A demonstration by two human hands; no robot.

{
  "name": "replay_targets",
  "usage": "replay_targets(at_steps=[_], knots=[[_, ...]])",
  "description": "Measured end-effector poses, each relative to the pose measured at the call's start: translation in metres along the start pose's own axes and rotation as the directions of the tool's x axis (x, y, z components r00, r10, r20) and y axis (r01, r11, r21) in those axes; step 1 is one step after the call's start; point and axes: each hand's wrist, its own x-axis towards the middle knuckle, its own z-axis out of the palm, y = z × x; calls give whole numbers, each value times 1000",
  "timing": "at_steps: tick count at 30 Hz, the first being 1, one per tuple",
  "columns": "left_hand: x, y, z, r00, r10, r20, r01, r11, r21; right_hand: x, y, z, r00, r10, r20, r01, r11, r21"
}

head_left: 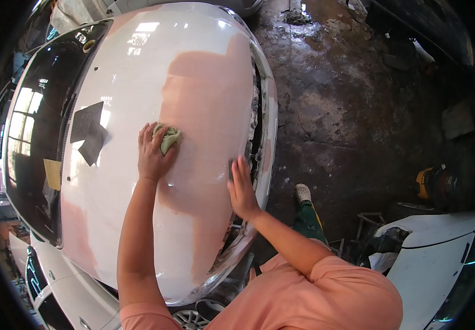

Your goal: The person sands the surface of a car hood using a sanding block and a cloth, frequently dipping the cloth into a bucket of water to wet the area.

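A white car hood (122, 82) with large pinkish filler patches (210, 104) spreads out in front of me. My left hand (156, 152) rests near its middle, fingers curled round a crumpled pale green cloth (169, 138) that touches the edge of the big patch. Close to the hood's front edge, my right hand (242, 191) presses a small dark piece (231, 170), perhaps sandpaper or a sanding block, to the patch. Most of that piece is hidden under the fingers. Two dark grey sheets, likely sandpaper (87, 122), lie on the hood left of my left hand.
A yellowish sheet (52, 174) lies at the base of the dark windshield (34, 121). Along the hood's front runs an open gap (257, 110). Another white car part (432, 247) stands at lower right, below a yellow and black tool (424, 183) on the stained concrete floor (325, 115).
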Motion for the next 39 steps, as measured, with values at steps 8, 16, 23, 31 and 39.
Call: replay_targets(at_steps=[8, 16, 23, 31, 39], knots=[[33, 15, 12, 1000, 22, 7, -22, 1000, -15, 196, 112, -50, 957, 180, -227, -197, 979, -58], [17, -16, -1, 995, -96, 36, 95, 995, 19, 3, -27, 5, 988, -86, 131, 93, 995, -45], [62, 14, 28, 993, -73, -90, 69, 996, -52, 216, 65, -8, 978, 44, -204, -85, 977, -198], [30, -8, 17, 982, -159, -99, 162, 987, 20, 90, -21, 34, 958, -276, 76, 286, 932, -221], [59, 10, 28, 985, -145, -89, 144, 989, -19, 166, 14, 46, 985, -112, -131, 69, 951, -300]])
